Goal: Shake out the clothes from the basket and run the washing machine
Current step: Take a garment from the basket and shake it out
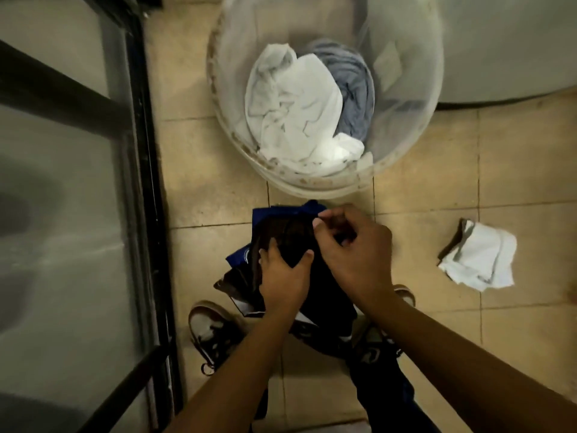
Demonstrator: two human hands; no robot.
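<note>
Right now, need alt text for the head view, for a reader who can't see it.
Seen from above, a person's left hand and right hand grip a bundle of dark blue and brown clothes over a beige tiled floor. Ahead stands a round translucent mesh basket holding a crumpled white garment and a grey-blue garment. A white folded cloth lies on the floor to the right.

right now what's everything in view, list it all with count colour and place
basket: 1, translucent white, on the floor at top centre
white cloth: 1, white, crumpled in the basket
blue-grey cloth: 1, blue-grey, in the basket beside the white one
dark garment: 1 bundle, dark blue and brown, held in both hands
small cloth: 1, white with dark edge, on the floor at right
washing machine: 1, pale grey, top right
glass door: 1, black frame, left
shoes: 2, dark and white, bottom centre
left hand: gripping the garment
right hand: pinching the garment
</note>
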